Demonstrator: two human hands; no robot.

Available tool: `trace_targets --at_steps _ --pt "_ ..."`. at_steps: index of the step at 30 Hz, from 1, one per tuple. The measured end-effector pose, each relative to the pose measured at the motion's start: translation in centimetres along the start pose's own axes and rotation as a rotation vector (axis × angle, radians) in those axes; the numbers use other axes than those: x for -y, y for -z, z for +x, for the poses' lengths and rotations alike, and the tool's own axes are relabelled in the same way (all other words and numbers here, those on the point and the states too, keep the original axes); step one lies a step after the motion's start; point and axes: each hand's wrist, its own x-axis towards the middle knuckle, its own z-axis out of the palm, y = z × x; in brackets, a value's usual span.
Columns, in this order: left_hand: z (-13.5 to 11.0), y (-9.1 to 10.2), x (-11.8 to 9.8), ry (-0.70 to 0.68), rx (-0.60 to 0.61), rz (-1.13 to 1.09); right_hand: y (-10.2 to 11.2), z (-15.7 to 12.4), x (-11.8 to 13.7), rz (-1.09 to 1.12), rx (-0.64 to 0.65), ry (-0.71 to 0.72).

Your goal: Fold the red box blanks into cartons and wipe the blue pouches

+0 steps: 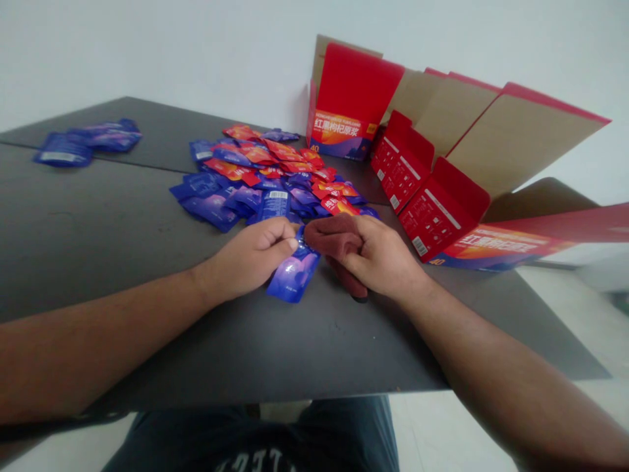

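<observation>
My left hand (253, 257) pinches the top edge of a blue-purple sachet (295, 275) that lies on the dark table (122, 229). My right hand (381, 259) is closed around a dark red cloth (334, 237), which touches the sachet's top end. Just beyond both hands lies a heap of several blue and red-orange sachets (268, 172).
A second small pile of blue sachets (88, 141) sits at the far left. Opened red cardboard boxes (417, 177) with brown insides stand and lie at the right, one upright box (344, 108) against the white wall. The table's near edge runs above my lap.
</observation>
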Motion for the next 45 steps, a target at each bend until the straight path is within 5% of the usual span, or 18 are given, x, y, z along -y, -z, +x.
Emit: trace_targets --at_steps 5,10,15,20,25,30,35,40,45 --pt "0.0 -0.1 0.0 0.049 0.006 -0.058 -0.5 -0.5 0.4 -0.007 0.07 0.115" --pt "-0.1 -0.1 0.0 0.052 -0.034 -0.037 -0.8 -0.7 0.8 -0.057 0.015 0.064" --pt "0.0 0.0 -0.3 -0.018 -0.062 0.044 -1.0 -1.3 2.0 -0.085 0.158 0.206" --pt "0.1 0.1 -0.5 -0.004 -0.112 0.045 -1.2 -1.3 2.2 -0.134 0.075 0.124" --pt "0.0 -0.1 -0.3 0.009 -0.147 0.039 -1.5 -1.6 2.7 -0.109 0.219 0.261" --pt "0.0 -0.3 0.2 0.028 -0.171 -0.07 -1.3 -1.5 2.6 -0.127 0.118 0.149" --pt "-0.1 -0.4 -0.1 0.01 -0.2 -0.029 -1.6 -1.6 2.8 -0.092 0.227 0.285" --pt "-0.1 -0.5 0.5 0.045 -0.195 -0.147 -1.6 -1.5 2.4 -0.108 0.145 0.155" --pt "-0.1 -0.8 0.8 0.092 -0.226 -0.236 -1.7 -1.5 2.3 -0.063 0.22 0.282"
